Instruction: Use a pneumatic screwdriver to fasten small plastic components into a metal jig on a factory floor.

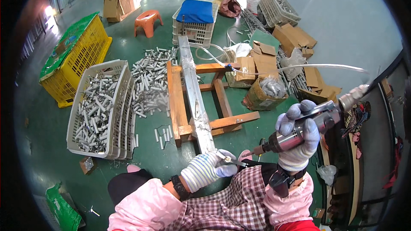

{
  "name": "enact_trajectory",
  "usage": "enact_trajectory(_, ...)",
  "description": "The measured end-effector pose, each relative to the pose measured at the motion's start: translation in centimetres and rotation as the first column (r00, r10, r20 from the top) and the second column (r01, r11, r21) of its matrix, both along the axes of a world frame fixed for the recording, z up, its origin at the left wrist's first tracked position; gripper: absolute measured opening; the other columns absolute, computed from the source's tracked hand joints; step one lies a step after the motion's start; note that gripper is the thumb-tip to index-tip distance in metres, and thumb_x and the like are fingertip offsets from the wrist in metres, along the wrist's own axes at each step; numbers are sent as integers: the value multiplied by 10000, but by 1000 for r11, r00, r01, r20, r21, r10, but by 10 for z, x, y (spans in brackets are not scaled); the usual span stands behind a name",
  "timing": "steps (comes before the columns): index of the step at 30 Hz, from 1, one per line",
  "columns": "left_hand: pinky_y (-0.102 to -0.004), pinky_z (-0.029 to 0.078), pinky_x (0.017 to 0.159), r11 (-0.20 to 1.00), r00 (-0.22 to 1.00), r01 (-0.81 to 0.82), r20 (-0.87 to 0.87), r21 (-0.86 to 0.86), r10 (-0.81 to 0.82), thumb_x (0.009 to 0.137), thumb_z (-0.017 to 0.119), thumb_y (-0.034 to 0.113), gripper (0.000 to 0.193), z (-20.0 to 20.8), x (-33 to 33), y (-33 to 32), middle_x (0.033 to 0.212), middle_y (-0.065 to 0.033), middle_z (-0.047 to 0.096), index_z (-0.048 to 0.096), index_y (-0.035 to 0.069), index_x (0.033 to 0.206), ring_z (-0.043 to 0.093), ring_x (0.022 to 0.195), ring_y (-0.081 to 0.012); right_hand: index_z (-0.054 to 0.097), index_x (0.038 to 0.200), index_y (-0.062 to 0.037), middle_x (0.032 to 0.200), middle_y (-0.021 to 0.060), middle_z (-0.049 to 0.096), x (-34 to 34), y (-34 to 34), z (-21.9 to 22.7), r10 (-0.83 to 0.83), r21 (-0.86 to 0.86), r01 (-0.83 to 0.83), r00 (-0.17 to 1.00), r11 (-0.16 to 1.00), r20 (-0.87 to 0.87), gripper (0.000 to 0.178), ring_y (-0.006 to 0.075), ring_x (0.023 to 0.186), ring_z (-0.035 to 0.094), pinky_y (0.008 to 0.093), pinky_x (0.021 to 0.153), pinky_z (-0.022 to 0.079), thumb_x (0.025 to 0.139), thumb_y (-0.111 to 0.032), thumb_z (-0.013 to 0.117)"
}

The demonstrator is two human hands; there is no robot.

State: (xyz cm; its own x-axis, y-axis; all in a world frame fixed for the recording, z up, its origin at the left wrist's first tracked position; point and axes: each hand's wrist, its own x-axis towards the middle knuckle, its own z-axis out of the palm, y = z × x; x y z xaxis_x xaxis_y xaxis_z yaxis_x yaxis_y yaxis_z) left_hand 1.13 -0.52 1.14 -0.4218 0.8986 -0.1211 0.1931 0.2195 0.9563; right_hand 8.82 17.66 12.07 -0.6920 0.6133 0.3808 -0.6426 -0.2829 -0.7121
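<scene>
My right hand, in a striped white glove, grips a pneumatic screwdriver. The tool's tip points left and down toward my other hand, apart from it. My left hand, gloved too, pinches a small silver metal piece with a pale round end; its exact kind is too small to make out. That hand is at the near end of a long metal bar, which lies along a wooden stand.
Many short grey tubes lie heaped on the floor left of the stand. More fill a white crate. Behind it stands a yellow crate. Cardboard boxes sit at the right, under a clear air hose. An orange stool stands farther back.
</scene>
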Motion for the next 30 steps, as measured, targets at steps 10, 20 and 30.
enact_trajectory(10,-299,498,680,991,985,-125,-121,-39,119,883,582,376,307,-17,9,8,812,-75,675,664,97,979,658,758,-214,553,1116,-64,928,83,625,3,32,-21,49,-134,-51,999,990,-19,333,175,627,582,340,630,474,832,-218,633)
enact_trajectory(20,-257,478,607,975,961,-220,-165,28,222,770,694,447,369,-13,15,8,773,-58,664,676,102,899,640,693,-198,561,1110,-55,935,91,637,4,39,-23,31,-249,-42,998,968,-47,321,170,619,574,344,612,472,845,-230,612)
enact_trajectory(30,-289,477,577,979,960,-204,-193,27,205,815,654,452,406,-6,15,14,705,-98,653,674,53,886,632,641,-202,548,1121,-53,951,91,633,12,53,-24,77,-286,-101,993,953,-93,326,163,619,544,350,627,446,858,-236,607)
